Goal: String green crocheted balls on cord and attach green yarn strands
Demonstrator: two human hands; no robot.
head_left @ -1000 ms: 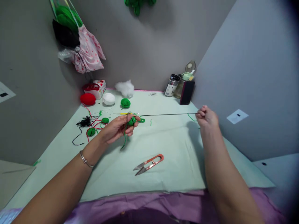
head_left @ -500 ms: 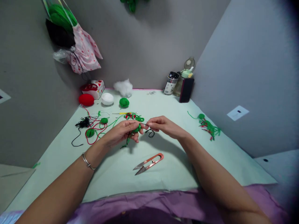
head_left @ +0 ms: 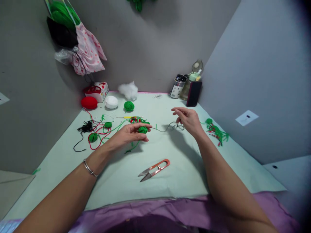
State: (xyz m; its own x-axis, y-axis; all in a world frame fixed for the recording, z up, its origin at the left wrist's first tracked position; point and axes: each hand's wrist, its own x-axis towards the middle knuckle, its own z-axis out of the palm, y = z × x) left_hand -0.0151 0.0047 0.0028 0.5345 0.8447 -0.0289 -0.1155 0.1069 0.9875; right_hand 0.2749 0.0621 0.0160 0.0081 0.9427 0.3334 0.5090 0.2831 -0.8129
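Observation:
My left hand (head_left: 130, 133) holds a small green crocheted ball (head_left: 143, 129) between thumb and fingers, with green yarn ends hanging below it. From the ball, a thin black yarn (head_left: 161, 130) runs slackly to the right and curls under my right hand (head_left: 188, 119). That hand is raised over the table with bent fingers, and the yarn meets its curled lower fingers; the exact grip is partly hidden. Orange-handled thread snips (head_left: 155, 170) lie on the table nearer to me. Behind my left hand are small red and green crocheted pieces (head_left: 136, 120) and a yellow-handled crochet hook (head_left: 128, 117).
Red yarn (head_left: 89, 103), white yarn (head_left: 111, 102) and a green yarn ball (head_left: 129, 106) stand at the back left, near white stuffing (head_left: 128, 90). Tangled black yarn (head_left: 85, 126) lies left. A phone (head_left: 194, 94) leans at the back right; green-red pieces (head_left: 218, 132) lie right.
My right hand has moved away to the right and up from my left hand, drawing the black yarn out between them. My left fingers have shifted around the green ball, which shows more fully.

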